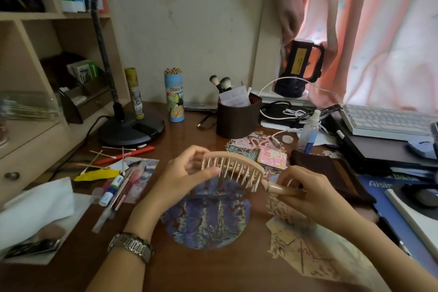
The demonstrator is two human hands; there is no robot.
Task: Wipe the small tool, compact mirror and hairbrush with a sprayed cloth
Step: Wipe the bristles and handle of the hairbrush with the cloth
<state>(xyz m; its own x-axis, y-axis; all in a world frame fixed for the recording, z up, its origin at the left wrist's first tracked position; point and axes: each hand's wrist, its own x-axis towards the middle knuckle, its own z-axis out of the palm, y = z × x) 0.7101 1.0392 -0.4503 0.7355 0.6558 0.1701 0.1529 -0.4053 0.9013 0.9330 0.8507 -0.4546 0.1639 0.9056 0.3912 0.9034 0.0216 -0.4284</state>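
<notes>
Where the brown desk (213,275) meets a pale wall, it carries a black lamp base (131,129), a blue tube of coloured pencils (174,97), a dark cup of makeup brushes (238,116), a clear spray bottle (309,131) and a white keyboard (388,121), with a pink curtain (379,31) hanging at the right and wooden shelves (35,59) at the left. Cotton swabs and a white cloth (35,211) lie on the left side. Above a round dark mat (208,216), the hairbrush (233,165) is held clear of the desk, its long axis running from upper left down to lower right, bristles pointing down. The right hand (301,191) has its grip closed round the handle. The left hand (187,173) pinches the brush's far tip, thumb lying across the bristles.
</notes>
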